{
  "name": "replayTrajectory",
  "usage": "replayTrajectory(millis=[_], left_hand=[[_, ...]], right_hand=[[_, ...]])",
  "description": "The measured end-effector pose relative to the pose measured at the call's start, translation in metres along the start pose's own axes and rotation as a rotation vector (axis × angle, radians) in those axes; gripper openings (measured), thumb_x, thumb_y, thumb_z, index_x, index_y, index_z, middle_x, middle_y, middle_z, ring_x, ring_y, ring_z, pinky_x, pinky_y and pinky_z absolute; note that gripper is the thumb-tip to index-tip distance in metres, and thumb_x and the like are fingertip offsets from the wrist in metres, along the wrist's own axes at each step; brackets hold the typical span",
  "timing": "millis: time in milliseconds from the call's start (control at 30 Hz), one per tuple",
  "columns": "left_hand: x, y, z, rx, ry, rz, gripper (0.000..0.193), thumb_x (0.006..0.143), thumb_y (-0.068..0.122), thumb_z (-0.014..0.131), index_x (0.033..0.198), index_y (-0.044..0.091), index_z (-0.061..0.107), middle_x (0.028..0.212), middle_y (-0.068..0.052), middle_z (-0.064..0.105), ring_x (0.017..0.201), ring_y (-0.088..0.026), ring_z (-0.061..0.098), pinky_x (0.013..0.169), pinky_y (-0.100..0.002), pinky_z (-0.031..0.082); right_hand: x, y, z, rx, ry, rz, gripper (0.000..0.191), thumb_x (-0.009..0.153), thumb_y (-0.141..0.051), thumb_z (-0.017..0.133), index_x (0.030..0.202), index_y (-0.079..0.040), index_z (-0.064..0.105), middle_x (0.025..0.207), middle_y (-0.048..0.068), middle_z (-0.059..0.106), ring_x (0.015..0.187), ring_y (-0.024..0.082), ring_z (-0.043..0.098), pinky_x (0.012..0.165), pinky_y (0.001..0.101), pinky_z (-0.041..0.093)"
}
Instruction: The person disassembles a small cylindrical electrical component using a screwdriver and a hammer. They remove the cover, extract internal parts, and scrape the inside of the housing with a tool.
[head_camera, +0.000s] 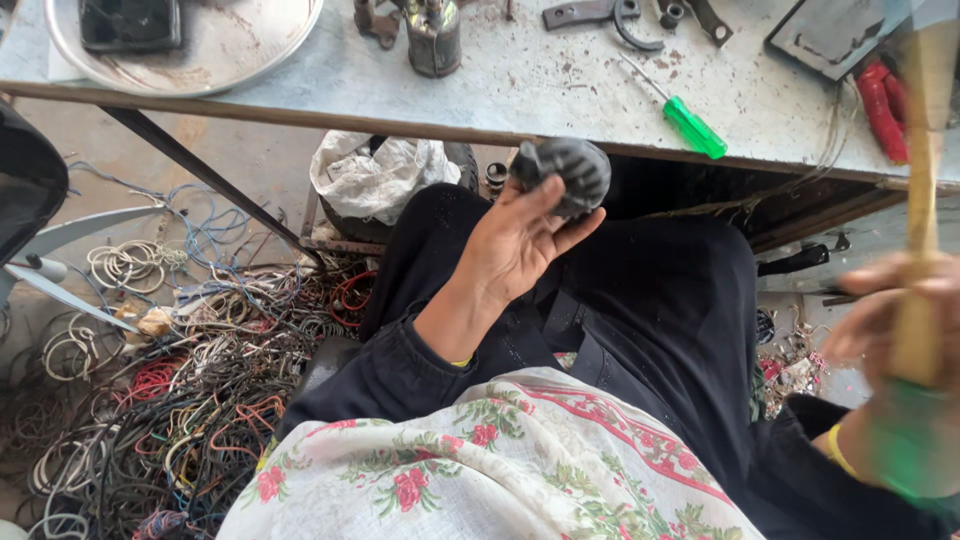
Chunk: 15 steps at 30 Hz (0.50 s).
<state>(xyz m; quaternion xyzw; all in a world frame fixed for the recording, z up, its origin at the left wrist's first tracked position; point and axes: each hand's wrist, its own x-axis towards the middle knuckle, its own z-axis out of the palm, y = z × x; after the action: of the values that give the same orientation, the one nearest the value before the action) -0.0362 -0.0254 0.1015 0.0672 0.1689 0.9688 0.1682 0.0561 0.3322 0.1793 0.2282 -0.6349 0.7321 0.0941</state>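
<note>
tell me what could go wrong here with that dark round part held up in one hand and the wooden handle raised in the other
1. The left hand grips the dark round metal part with bare fingers; a blow from the blurred wooden handle in the right hand might catch them.
2. The part is held over the lap, unsupported, and could slip into the wire pile on the floor.

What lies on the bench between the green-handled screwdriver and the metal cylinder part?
The head view shows only bare, stained bench top between the screwdriver and the cylinder part; wrench-like tools lie farther back.
</note>
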Motion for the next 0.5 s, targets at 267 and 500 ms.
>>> replayTrajectory(millis=[267, 500], left_hand=[[-0.013, 0.026, 0.002, -0.118, -0.177, 0.112, 0.052, 0.116, 0.052, 0.053, 0.131, 0.002, 0.06, 0.125, -0.018, 0.065, 0.118, -0.029, 0.064, 0.096, -0.048, 0.061], [-0.011, 0.044, -0.013, -0.318, -0.333, 0.265, 0.055, 0.113, 0.058, 0.059, 0.116, 0.003, 0.061, 0.111, -0.013, 0.064, 0.112, -0.027, 0.066, 0.08, -0.039, 0.064]], right_hand=[[0.003, 0.046, 0.109, 0.36, 0.092, 0.129, 0.05, 0.11, 0.005, 0.049, 0.153, -0.017, 0.038, 0.118, 0.027, 0.062, 0.058, 0.015, 0.056, 0.05, 0.0271, 0.048], [-0.011, 0.078, 0.169, 0.377, -0.026, 0.389, 0.054, 0.104, 0.0, 0.049, 0.157, -0.002, 0.035, 0.112, 0.019, 0.063, 0.066, 0.015, 0.059, 0.057, 0.0263, 0.049]])
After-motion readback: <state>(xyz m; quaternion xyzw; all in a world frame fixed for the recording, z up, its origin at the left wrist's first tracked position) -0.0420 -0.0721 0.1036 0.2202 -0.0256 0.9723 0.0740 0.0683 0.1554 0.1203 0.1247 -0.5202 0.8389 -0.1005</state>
